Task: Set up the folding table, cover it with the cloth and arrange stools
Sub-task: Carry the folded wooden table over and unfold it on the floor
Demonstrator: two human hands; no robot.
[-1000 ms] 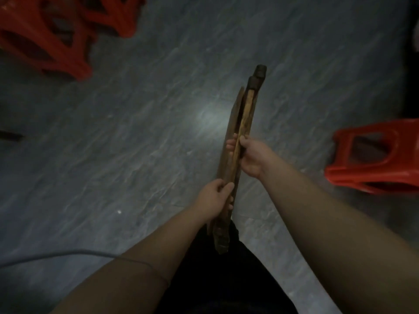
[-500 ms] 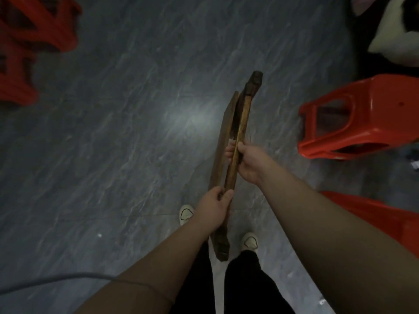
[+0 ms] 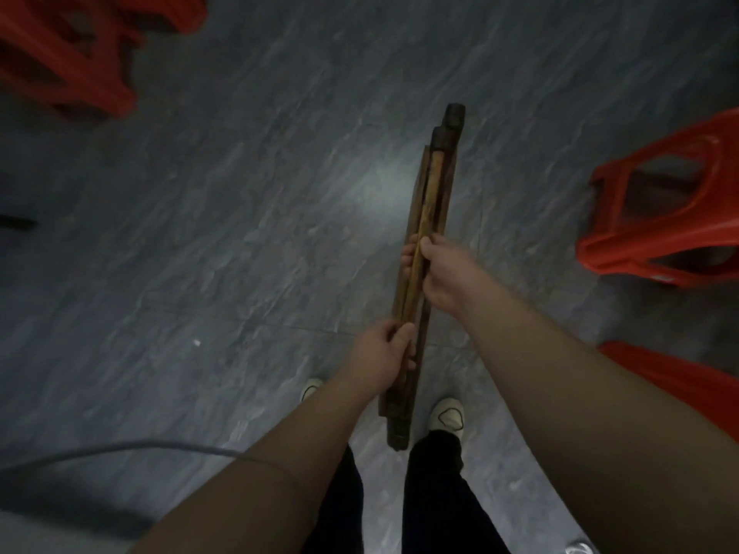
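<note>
I hold a folded wooden table frame [image 3: 434,181], a bundle of brown slats with dark end caps, above the grey floor and seen edge-on. My left hand [image 3: 382,355] grips its near part. My right hand [image 3: 440,273] grips it farther up, thumb on top and fingers curled round the far side. A red plastic stool [image 3: 656,205] lies tipped at the right. More red stools [image 3: 68,62] lie at the top left. No cloth is in view.
Another red stool's edge [image 3: 688,377] shows at the lower right. A grey cable [image 3: 120,447] runs across the floor at the lower left. My feet in white shoes [image 3: 446,415] stand under the frame. Grey marbled floor [image 3: 240,233] lies open in the middle.
The view swung left and back, so the stools shifted in the frame. Both hands keep the same grip on the folded frame, which stays folded.
</note>
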